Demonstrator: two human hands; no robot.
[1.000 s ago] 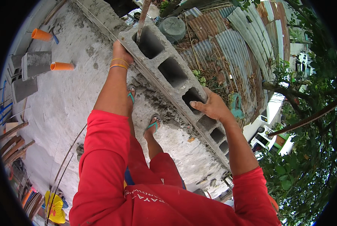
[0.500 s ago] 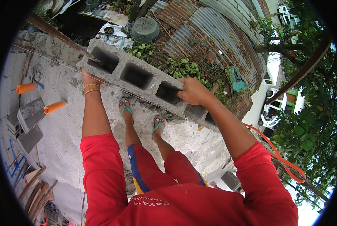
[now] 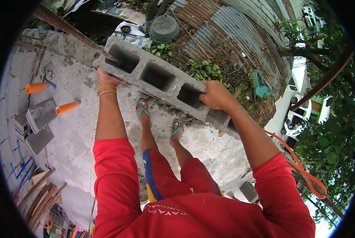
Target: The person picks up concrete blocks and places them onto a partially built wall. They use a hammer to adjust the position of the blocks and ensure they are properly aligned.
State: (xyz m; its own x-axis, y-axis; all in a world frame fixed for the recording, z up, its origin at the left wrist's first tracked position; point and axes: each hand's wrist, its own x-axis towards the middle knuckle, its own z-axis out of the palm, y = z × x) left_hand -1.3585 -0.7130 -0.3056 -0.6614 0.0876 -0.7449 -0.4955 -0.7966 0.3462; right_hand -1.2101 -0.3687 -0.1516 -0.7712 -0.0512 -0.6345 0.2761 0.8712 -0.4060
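A grey concrete hollow block (image 3: 143, 65) lies slantwise in front of me, its hollows facing up. At its left end my left hand (image 3: 109, 78) grips the near lower side, the fingers mostly hidden by the block. My right hand (image 3: 217, 95) clasps the rim of a hollow toward the right, fingers bent over the edge. More hollows show under my right wrist; I cannot tell whether they belong to the same block. A rusty steel bar (image 3: 76, 35) reaches down into the leftmost hollow. A thin taut string (image 3: 145, 94) runs along the block's near side.
Two orange pipes (image 3: 67, 107) stick up at left, beside more grey blocks (image 3: 41, 115). Curved wooden pieces (image 3: 40, 202) lie lower left. Rusty corrugated sheets (image 3: 235, 31) and plants (image 3: 203, 69) are beyond the block. Another bar (image 3: 324, 77) and an orange hose (image 3: 300, 168) are at right.
The whole view has shifted a little, so everything appears slightly farther right and lower. Both hands keep their hold on the block, which shows no clear movement against its surroundings.
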